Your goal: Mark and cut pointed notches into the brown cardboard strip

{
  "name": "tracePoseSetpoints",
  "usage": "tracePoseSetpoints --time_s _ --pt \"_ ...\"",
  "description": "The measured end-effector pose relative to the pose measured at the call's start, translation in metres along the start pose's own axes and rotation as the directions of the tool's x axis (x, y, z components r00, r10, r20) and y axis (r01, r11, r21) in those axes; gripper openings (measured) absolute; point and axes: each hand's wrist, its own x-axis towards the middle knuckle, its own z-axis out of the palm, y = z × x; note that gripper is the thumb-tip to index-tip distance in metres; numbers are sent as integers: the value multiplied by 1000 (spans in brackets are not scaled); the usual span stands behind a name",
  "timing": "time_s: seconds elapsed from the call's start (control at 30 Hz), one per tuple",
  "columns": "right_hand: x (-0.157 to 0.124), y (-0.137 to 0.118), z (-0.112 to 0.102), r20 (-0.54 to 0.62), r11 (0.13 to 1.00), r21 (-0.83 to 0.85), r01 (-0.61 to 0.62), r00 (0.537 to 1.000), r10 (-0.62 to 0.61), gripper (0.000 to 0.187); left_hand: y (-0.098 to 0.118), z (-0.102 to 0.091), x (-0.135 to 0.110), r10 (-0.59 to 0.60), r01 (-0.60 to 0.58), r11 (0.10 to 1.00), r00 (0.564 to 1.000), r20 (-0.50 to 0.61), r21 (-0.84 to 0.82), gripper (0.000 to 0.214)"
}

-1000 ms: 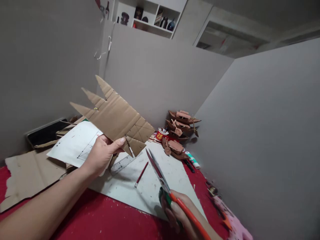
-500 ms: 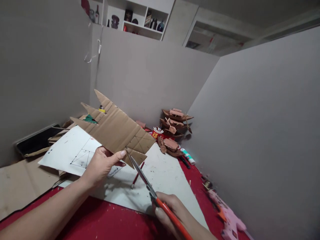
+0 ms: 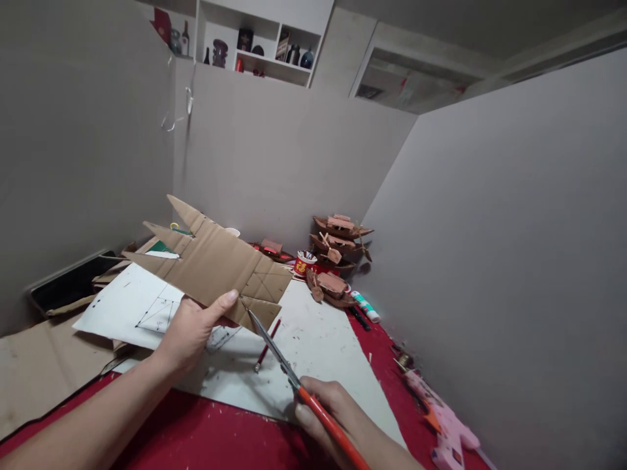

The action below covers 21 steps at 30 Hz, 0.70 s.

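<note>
My left hand [image 3: 196, 326] pinches the lower edge of a piece of brown cardboard [image 3: 215, 261], thumb on top and fingers underneath. The cardboard is tilted above the table, with pointed spikes at its far left end and pencil lines at its right end. My right hand [image 3: 333, 411] is closed round the orange handles of a pair of scissors [image 3: 279, 356]. The blade tips are at a cut in the cardboard, just right of my left thumb. Beneath them a dark red pencil [image 3: 267, 346] lies on a white sheet [image 3: 318, 333].
Small wooden model boats [image 3: 337, 245] stand at the back, beside a red and white cup [image 3: 304, 262]. On the right edge lie a green and white tube [image 3: 366, 306] and a pink glue gun [image 3: 443, 418]. Drawn-on paper [image 3: 122, 300] and more cardboard [image 3: 49, 365] lie at left.
The cardboard's spiked end has dipped, and the cardboard sits slightly further left and lower in view. The scissors' blades look closer together at the cut. Both hands keep their grips.
</note>
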Motion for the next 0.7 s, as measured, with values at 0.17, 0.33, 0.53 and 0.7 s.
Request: tracePoseSetpoints --time_s 0.17,0.33,0.53,0.7 --pt "0 -5 -3 -6 991 -123 -56 998 56 33 -2 -1 0 13 -10 999 997 -76 33 40" --pt "0 -4 -3 3 995 -81 -53 999 53 34 -7 0 1 -16 18 1000 997 -77 22 47" --pt "0 3 0 -10 1000 -27 11 1000 -11 44 -11 0 2 -95 90 991 995 -44 -98 46" --pt "2 5 2 4 997 64 46 999 -47 50 -19 3 -2 -146 143 975 989 -2 -169 54"
